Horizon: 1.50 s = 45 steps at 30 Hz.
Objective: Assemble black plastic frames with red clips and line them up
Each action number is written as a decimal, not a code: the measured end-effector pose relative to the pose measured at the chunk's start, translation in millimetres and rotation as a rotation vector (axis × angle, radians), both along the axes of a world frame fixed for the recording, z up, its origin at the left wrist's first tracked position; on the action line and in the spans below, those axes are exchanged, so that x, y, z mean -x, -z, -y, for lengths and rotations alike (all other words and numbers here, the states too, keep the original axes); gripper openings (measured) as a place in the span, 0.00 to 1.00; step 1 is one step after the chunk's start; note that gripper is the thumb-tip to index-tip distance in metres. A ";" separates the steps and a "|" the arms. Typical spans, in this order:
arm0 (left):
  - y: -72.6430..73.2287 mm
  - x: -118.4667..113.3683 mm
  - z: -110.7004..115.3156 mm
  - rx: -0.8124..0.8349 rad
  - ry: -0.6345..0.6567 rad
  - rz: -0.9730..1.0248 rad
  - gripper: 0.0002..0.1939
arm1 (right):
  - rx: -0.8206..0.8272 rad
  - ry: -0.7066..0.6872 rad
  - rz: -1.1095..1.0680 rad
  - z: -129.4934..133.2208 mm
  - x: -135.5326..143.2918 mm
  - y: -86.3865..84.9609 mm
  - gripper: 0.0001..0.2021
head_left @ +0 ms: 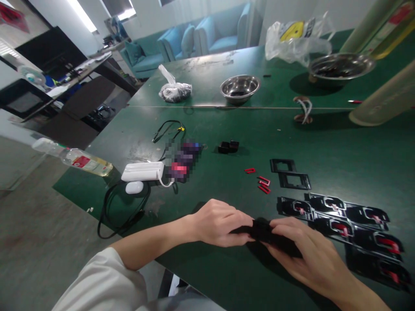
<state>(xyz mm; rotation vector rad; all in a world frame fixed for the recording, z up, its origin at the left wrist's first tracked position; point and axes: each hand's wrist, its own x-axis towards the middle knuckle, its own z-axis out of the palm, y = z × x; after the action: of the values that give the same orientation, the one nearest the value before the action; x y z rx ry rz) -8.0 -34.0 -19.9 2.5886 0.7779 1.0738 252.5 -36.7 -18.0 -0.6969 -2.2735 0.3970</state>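
My left hand and my right hand meet near the front of the green table, both closed on one black plastic part. My fingers cover much of it, so its full shape is hidden. Beyond my hands lie several small red U-shaped clips and two black rectangular frames, one overlapping the other. To the right, black assemblies with red pieces in them lie in rows. Two small black blocks sit farther back.
On the left are a phone, a white power bank, a white case, black cables and an oil bottle. Behind stand steel bowls, a tied bag, a string-wound spool and a large tube.
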 end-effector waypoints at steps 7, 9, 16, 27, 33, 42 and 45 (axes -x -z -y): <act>4.2 2.4 -0.1 -0.011 -0.016 -0.133 0.19 | -0.024 -0.020 0.047 0.9 -0.1 -1.8 0.04; 6.0 3.0 -0.2 -0.024 -0.012 -0.153 0.20 | -0.028 -0.025 0.058 0.3 0.3 -1.5 0.03; 6.4 4.6 0.1 -0.048 0.011 -0.168 0.18 | -0.025 -0.024 0.056 -0.6 0.6 -1.7 0.04; 7.4 7.0 0.1 -0.034 0.032 -0.261 0.16 | 0.016 -0.019 0.024 -1.1 0.4 -1.5 0.05; 5.8 6.3 -0.3 -0.055 0.028 -0.242 0.16 | 0.011 -0.028 0.041 -0.8 -2.1 -0.4 0.06; 9.8 6.4 1.1 -0.026 0.010 -0.259 0.18 | 0.027 -0.021 0.035 -0.1 -2.3 -0.1 0.06; 9.7 6.2 0.9 -0.029 0.006 -0.252 0.19 | 0.026 -0.027 0.033 0.2 -2.8 -0.5 0.07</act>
<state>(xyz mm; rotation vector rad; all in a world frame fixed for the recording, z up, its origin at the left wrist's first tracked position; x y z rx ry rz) -14.2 -34.9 -29.6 2.7836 0.8128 0.7703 255.3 -36.9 -17.5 -0.6909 -2.3145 0.4324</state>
